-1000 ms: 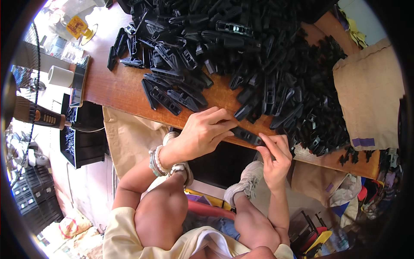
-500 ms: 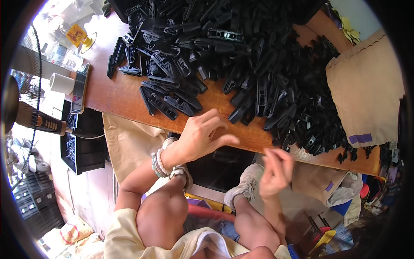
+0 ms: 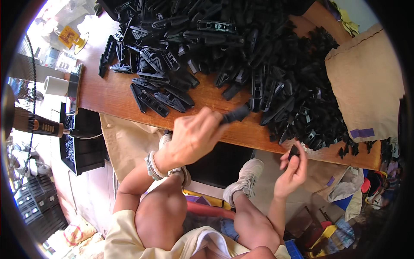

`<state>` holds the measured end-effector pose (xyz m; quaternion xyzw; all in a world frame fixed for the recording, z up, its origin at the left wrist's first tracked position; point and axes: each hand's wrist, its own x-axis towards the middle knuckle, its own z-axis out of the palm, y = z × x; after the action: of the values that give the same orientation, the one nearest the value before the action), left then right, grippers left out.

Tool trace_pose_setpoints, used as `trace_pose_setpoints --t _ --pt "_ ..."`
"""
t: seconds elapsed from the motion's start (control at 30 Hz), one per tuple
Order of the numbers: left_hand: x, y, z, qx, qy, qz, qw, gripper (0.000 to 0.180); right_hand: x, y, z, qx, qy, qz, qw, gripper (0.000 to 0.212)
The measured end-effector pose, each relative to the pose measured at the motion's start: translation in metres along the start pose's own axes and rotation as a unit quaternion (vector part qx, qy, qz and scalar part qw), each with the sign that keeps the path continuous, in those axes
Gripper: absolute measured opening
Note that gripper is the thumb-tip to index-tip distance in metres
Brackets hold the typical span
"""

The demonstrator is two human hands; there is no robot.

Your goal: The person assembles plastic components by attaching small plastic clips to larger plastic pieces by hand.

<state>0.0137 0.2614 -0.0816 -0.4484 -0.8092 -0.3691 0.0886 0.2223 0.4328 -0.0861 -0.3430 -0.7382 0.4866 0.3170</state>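
Note:
My left hand [image 3: 194, 133], with bracelets at the wrist, is over the table's front edge. Its fingers are closed on a long black plastic piece [image 3: 236, 114], smeared by motion. Off the same edge, farther right, my right hand [image 3: 292, 173] pinches a small black plastic piece [image 3: 294, 151] between thumb and fingers. Beyond my left hand lies a pile of long, slotted black plastic pieces [image 3: 159, 88], some loose at its near left side. A heap of smaller black pieces [image 3: 317, 129] spreads on the right, close to my right hand.
The wooden table [image 3: 103, 95] spans the space before me. A tan cloth [image 3: 362, 82] covers its right end. At left are a white roll [image 3: 56, 86], a yellow holder [image 3: 71, 36], a fan [image 3: 30, 121] and a black bin [image 3: 88, 151]. My knees are below the table edge.
My left hand, which showed nothing in its fingers, now grips a long black piece. My right hand has moved right and up, and a small black piece now shows in it.

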Motion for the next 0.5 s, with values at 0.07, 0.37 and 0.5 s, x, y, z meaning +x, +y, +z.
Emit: trace_pose_setpoints --t 0.07,0.37,0.5 --pt "-0.006 -0.001 0.003 -0.059 -0.042 0.129 0.989 0.027 -0.001 -0.015 0.018 0.094 -0.016 0.011 0.995 0.034" --pt "-0.011 -0.012 0.004 -0.114 -0.086 0.114 0.983 0.030 0.006 -0.024 0.052 0.014 -0.229 -0.061 0.971 0.043" --pt "-0.014 -0.015 0.002 -0.116 -0.081 0.116 0.983 0.031 0.008 -0.029 0.057 -0.105 -0.223 -0.171 0.954 0.057"
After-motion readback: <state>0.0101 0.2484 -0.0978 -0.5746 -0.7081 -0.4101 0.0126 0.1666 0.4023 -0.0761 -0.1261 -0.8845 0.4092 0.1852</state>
